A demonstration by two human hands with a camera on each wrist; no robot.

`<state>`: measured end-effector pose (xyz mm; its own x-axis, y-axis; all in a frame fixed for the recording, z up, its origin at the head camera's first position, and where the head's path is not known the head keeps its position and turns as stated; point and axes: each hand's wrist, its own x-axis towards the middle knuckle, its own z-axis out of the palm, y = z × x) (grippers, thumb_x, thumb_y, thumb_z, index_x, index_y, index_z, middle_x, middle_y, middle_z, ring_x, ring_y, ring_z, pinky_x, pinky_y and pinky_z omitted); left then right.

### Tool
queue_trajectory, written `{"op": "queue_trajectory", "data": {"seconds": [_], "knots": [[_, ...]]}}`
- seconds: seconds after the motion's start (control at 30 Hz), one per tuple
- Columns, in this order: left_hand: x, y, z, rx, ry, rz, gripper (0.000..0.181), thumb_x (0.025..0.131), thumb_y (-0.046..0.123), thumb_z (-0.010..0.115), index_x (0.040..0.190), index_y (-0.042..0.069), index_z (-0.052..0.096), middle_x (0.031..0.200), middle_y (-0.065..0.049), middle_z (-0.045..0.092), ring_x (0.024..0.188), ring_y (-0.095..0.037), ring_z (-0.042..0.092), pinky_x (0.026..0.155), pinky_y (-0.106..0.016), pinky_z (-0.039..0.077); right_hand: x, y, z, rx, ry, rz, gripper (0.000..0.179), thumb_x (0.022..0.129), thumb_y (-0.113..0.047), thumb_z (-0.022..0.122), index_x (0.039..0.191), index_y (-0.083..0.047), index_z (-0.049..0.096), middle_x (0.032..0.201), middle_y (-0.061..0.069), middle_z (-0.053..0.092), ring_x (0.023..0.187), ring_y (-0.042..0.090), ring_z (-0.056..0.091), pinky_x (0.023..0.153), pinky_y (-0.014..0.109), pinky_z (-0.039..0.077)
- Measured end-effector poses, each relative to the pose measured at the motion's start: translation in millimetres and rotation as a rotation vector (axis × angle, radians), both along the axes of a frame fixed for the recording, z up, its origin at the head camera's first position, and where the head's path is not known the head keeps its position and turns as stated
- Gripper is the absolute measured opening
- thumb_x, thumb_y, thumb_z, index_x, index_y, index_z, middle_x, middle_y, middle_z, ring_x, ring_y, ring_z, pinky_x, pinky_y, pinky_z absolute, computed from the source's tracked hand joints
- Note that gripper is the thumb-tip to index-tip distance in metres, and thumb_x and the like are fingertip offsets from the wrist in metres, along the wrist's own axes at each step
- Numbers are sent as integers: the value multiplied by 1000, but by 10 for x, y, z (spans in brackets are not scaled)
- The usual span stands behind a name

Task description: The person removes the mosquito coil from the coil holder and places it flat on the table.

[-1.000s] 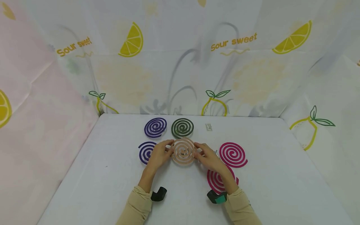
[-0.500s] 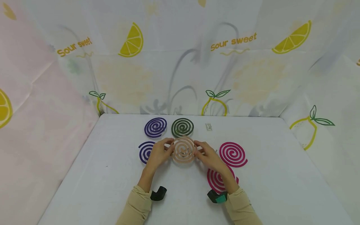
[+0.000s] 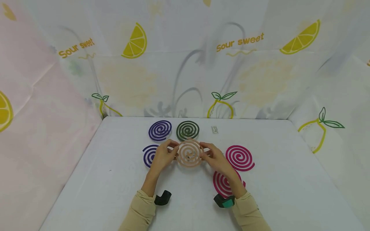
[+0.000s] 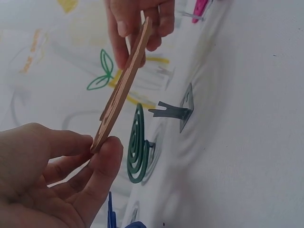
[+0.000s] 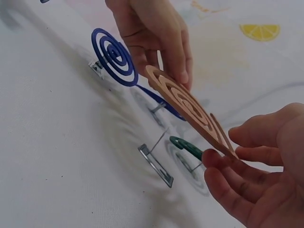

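Note:
A light brown mosquito coil [image 5: 184, 112] is held up between both hands above the white table, near its middle. My left hand [image 3: 164, 156] pinches its left edge between thumb and fingers. On the opposite edge, my right hand [image 3: 216, 159] pinches it with thumb and fingertips. Below the coil stands a small metal coil stand [image 4: 173, 111] with an upright forked prong, apart from the coil in the left wrist view. Just behind, a dark green coil [image 4: 134, 159] sits raised on its own stand.
Two blue-purple coils [image 3: 160, 129] are on the left, one partly hidden by the left hand. Two magenta coils [image 3: 239, 158] are on the right, one partly under the right forearm. Another metal stand [image 3: 214, 130] lies at the back. A printed cloth [image 3: 185, 73] walls the table.
Both hands have shifted the brown coil slightly away from the body, toward the green coil, and a touch to the right. The other coils keep their places.

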<state>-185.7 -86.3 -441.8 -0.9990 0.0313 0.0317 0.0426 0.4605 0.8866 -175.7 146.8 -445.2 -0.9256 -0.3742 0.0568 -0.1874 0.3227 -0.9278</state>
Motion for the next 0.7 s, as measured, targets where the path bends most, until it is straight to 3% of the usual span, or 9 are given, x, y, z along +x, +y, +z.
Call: {"op": "queue_trajectory", "data": {"seconds": [0.47, 0.63, 0.7], "knots": [[20, 1, 31, 51, -13, -57, 17, 89, 8, 63, 105, 8, 66, 89, -11, 61, 61, -11, 59, 54, -36, 56, -18, 19, 28, 46, 34, -44, 40, 92, -12, 61, 129, -1, 52, 118, 22, 58, 90, 26, 65, 69, 20, 50], [33, 4, 40, 23, 11, -89, 20, 89, 8, 63, 108, 9, 66, 89, -10, 59, 63, -11, 60, 54, -36, 56, 77, -17, 249, 50, 7, -43, 39, 92, -6, 58, 127, 7, 50, 115, 27, 57, 88, 29, 63, 67, 18, 49], [40, 5, 46, 10, 27, -109, 19, 89, 7, 62, 108, 9, 66, 89, -9, 59, 64, -12, 61, 54, -34, 56, 80, -14, 262, 50, -16, -52, 38, 91, -4, 58, 126, 8, 50, 113, 28, 57, 87, 30, 62, 66, 20, 49]]}}
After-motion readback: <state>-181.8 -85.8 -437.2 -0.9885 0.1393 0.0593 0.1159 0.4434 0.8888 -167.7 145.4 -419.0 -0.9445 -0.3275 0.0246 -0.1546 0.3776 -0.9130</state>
